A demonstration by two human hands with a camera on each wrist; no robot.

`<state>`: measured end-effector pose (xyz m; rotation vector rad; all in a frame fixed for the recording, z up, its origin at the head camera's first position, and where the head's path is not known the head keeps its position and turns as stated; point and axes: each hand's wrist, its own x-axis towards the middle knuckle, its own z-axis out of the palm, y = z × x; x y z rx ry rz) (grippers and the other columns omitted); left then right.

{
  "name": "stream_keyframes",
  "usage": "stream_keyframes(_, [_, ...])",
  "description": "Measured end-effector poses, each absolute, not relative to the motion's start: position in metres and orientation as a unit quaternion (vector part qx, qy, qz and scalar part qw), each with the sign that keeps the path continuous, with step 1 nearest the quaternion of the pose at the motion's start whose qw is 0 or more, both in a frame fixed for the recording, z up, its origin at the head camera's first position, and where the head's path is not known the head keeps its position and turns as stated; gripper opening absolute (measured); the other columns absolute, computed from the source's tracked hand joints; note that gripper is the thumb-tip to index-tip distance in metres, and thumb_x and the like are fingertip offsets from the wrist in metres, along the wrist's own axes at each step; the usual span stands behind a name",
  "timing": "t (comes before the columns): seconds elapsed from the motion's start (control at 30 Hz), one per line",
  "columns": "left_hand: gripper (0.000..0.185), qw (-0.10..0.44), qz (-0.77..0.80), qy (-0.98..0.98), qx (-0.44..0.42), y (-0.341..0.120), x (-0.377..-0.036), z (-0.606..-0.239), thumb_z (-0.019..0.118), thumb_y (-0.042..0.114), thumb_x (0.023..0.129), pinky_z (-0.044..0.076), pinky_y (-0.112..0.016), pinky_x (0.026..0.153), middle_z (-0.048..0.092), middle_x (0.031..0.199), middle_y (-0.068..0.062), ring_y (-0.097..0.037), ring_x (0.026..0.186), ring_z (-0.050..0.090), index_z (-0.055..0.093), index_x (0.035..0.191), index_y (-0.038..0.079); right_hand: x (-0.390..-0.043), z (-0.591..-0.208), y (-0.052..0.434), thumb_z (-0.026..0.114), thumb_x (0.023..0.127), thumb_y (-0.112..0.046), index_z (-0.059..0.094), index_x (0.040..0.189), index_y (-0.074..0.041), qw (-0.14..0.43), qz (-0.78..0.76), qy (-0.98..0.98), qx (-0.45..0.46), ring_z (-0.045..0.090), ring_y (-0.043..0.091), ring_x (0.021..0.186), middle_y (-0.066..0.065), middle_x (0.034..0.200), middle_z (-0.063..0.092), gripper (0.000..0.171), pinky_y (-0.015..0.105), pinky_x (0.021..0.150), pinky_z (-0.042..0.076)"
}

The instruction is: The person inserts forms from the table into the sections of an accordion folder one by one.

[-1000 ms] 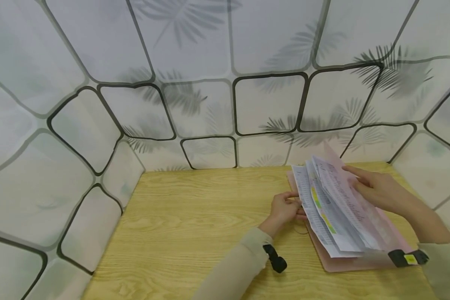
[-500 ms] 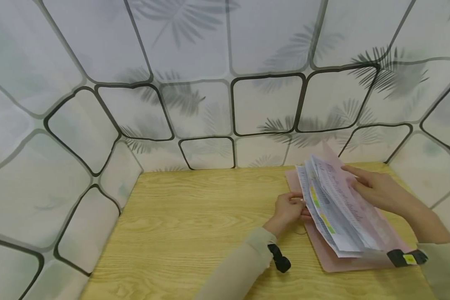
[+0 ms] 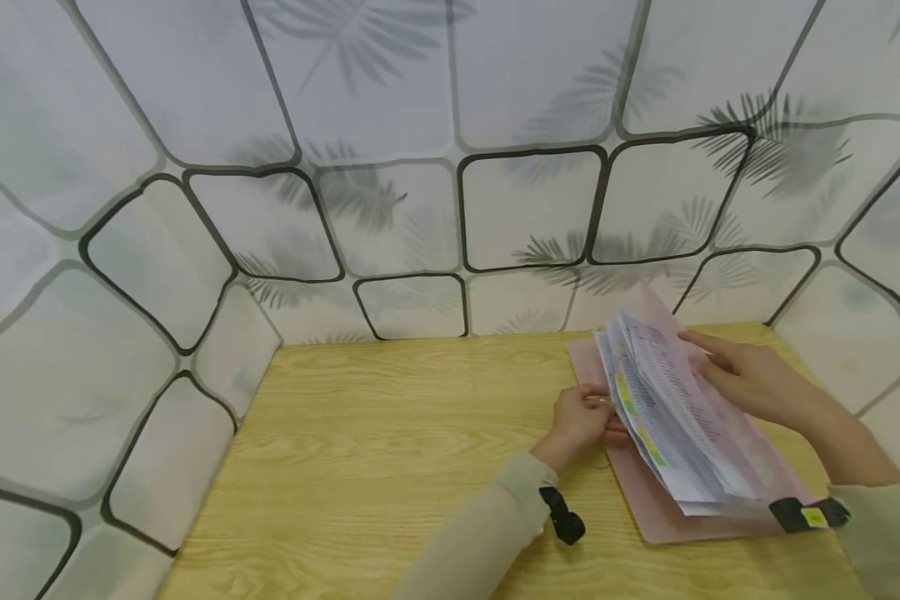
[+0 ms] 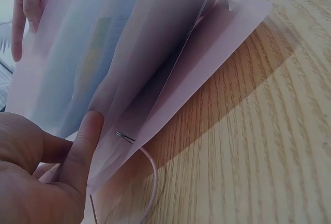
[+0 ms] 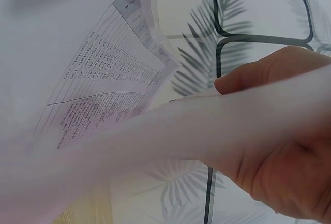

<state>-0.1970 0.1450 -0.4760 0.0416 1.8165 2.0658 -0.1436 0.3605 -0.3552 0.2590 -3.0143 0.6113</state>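
A pink translucent folder [image 3: 663, 527] lies partly opened at the table's right side, a fan of printed sheets [image 3: 678, 417] standing inside it. Yellow and green marks colour one sheet's edge. At the folder's left edge, my left hand [image 3: 581, 415] pinches the inner leaves; in the left wrist view a finger [image 4: 89, 131] lies against them. A thin pink cord [image 4: 154, 175] loops from a small metal clip [image 4: 124, 137] beside that hand. My right hand [image 3: 757, 379] holds up the raised cover [image 5: 207, 125], thumb on one side and fingers on the other.
A wood-grain table [image 3: 360, 450] extends to the left of the folder. Patterned white walls [image 3: 390, 208] with dark lines and leaf prints enclose it at the back and sides. Black straps [image 3: 566, 517] circle both wrists.
My left hand has shifted slightly right, pushing the lower sheets closer to the others, and more of the pink bottom cover shows. The right hand has stayed nearly still.
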Motion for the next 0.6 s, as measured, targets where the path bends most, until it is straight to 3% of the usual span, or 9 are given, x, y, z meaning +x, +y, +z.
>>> stream_keyframes(0.17, [0.026, 0.192, 0.735, 0.650, 0.021, 0.1476, -0.1979, -0.4774, 0.058, -0.015, 0.093, 0.066, -0.047, 0.063, 0.077, 0.087, -0.027, -0.053, 0.083, 0.075, 0.071, 0.111, -0.001, -0.1438, -0.3557, 0.3604, 0.054, 0.108, -0.018, 0.048, 0.156, -0.003, 0.033, 0.200, -0.976, 0.085, 0.037, 0.010, 0.056, 0.014, 0.098, 0.067, 0.050, 0.028, 0.058, 0.035])
stream_keyframes(0.3, [0.027, 0.186, 0.725, 0.662, 0.032, 0.1487, -0.1980, -0.4783, 0.056, -0.014, 0.092, 0.066, -0.046, 0.062, 0.077, 0.085, -0.027, -0.051, 0.081, 0.076, 0.071, 0.111, -0.003, -0.1449, -0.3561, 0.3600, 0.054, 0.108, -0.016, 0.049, 0.155, -0.003, 0.036, 0.193, -0.977, 0.084, 0.042, 0.013, 0.061, 0.019, 0.106, 0.069, 0.049, 0.028, 0.062, 0.037])
stream_keyframes(0.6, [0.026, 0.168, 0.693, 0.700, 0.046, 0.1494, -0.1996, -0.4773, 0.059, -0.011, 0.093, 0.066, -0.038, 0.062, 0.079, 0.089, -0.020, -0.043, 0.078, 0.078, 0.073, 0.113, -0.003, -0.1447, -0.3585, 0.3590, 0.054, 0.108, -0.013, 0.049, 0.154, -0.002, 0.041, 0.195, -0.976, 0.087, 0.037, 0.009, 0.056, 0.020, 0.107, 0.067, 0.049, 0.027, 0.057, 0.034])
